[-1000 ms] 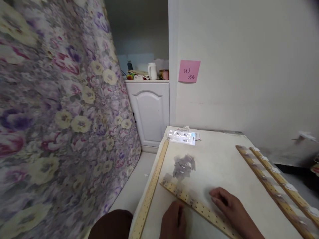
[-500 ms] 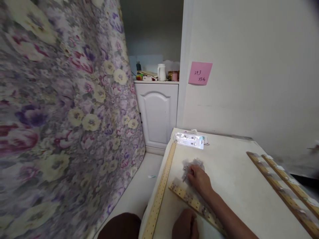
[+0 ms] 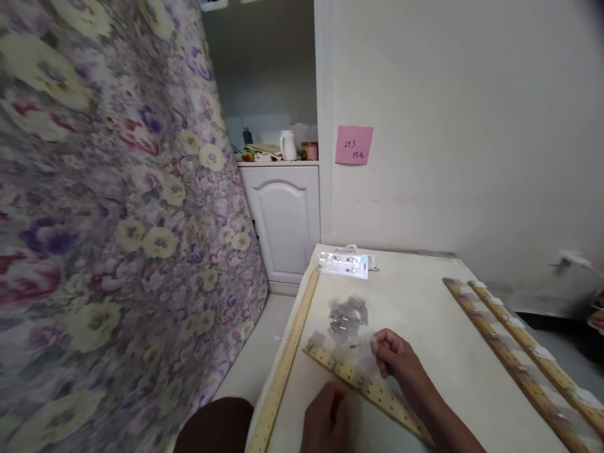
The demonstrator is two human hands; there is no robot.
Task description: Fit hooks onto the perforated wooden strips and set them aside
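My right hand (image 3: 396, 355) hovers just past a perforated wooden strip (image 3: 365, 387), fingers curled in a pinch on something small I cannot make out. It sits just below and to the right of a heap of small clear packets (image 3: 348, 314). My left hand (image 3: 325, 421) rests low at the near edge, fingers folded against the near end of the strip. The strip lies slantwise on the white table (image 3: 425, 314).
Another long perforated strip (image 3: 283, 371) runs along the table's left edge. Two more strips (image 3: 514, 352) with clear packets on them lie at the right. A clear blister pack (image 3: 343, 264) lies at the far end. A flowered mattress (image 3: 117, 220) leans at the left; a white cupboard (image 3: 283, 214) stands behind.
My right hand reached out to the heap of packets, then drew back toward the strip with its fingers pinched. The left hand stayed at the strip's near end.
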